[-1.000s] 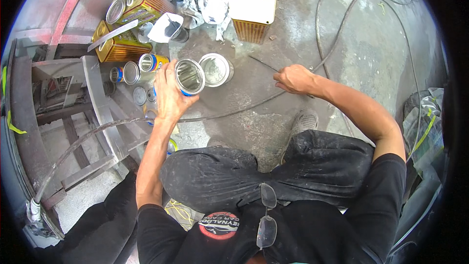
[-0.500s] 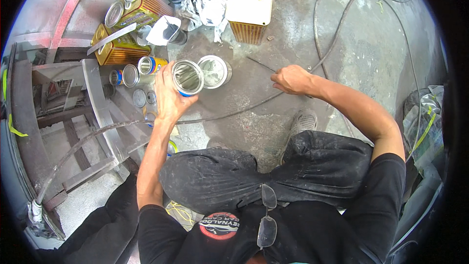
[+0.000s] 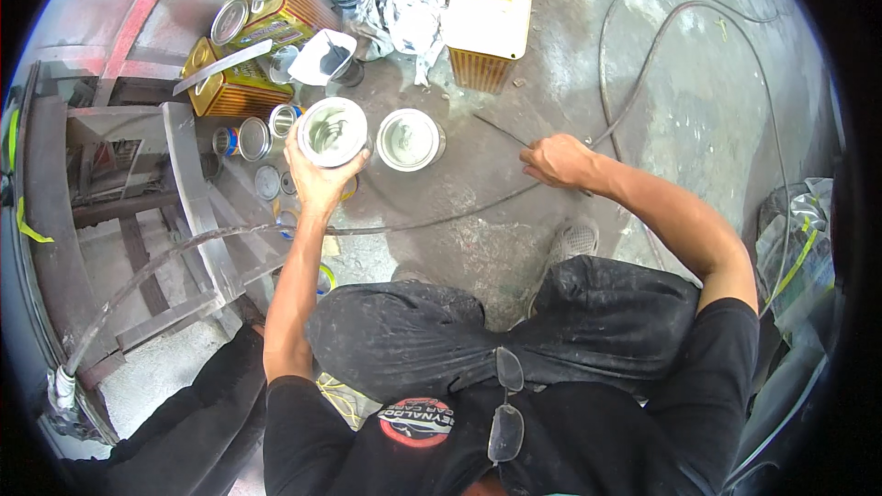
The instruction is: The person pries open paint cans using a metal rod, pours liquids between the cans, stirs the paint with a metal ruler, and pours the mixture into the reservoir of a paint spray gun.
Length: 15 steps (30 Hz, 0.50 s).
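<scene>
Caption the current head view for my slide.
Left hand holds an open can beside a second can; right hand grips a thin rod.

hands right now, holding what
Left hand: holding an open metal can.
Right hand: closed around a thin dark stick.

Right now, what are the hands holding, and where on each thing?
Left hand: an open metal can, gripped around its side. Right hand: a thin dark stick, gripped partway along.
</scene>
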Available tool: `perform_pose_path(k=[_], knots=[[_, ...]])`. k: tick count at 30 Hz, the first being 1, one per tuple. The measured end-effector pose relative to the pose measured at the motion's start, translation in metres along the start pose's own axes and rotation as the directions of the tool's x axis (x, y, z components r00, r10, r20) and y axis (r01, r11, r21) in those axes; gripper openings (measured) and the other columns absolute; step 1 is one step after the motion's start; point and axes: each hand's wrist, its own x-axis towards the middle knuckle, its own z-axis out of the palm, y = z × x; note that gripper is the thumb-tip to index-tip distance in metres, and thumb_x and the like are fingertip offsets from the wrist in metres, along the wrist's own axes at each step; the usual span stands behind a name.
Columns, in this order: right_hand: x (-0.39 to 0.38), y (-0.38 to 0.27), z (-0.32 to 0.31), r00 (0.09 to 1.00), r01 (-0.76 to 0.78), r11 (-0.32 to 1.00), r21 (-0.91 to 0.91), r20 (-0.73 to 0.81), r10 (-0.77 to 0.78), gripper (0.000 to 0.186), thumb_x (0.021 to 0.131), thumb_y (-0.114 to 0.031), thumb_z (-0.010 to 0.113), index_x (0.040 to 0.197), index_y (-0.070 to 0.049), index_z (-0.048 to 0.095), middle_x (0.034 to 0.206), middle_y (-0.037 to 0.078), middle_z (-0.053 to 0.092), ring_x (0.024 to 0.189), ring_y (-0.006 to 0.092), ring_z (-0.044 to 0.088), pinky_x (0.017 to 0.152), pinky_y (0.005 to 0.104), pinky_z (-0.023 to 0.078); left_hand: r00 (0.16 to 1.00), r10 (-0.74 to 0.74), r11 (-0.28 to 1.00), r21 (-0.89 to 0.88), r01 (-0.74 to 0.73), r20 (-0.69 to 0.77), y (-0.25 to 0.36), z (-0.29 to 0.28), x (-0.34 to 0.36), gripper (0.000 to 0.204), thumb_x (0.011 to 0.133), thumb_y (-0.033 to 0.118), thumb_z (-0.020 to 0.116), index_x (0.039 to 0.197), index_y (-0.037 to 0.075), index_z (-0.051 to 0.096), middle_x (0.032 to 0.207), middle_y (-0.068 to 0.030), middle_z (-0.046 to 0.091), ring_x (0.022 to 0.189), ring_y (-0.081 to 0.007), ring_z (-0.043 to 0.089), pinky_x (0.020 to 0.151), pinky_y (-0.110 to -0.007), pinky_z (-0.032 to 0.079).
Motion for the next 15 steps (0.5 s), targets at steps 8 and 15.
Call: perform_pose_path(k=[8,15], knots=[[-0.003,-0.002,0.002,1.000,-0.022,1.000,0.014,-0.004,0.022,0.027,0.097,-0.026,0.066,0.098,0.001,0.065,0.081,0.023,0.071,0.079,0.0426,0.072,0.071,0.0511,0.058,0.998,-0.055,0.997,0.045,0.055,-0.005,-0.042,0.020,0.023,0.124,0.054,0.034,0.102,0.151,-0.005,0.035,0.137,-0.0239,0.056,0.131,-0.0349,0.054,0.115,-0.044,0.042],[-0.003,-0.004,-0.002,0.996,-0.067,0.998,0.016,0.053,0.066,0.027,0.097,-0.026,0.065,0.099,0.001,0.066,0.083,0.023,0.071,0.079,0.0429,0.072,0.073,0.0510,0.059,0.978,-0.203,0.967,0.170,0.192,0.045,-0.050,0.029,0.031,0.121,0.058,0.034,0.101,0.148,-0.011,0.034,0.140,-0.0287,0.053,0.130,-0.0346,0.057,0.114,-0.040,0.044]])
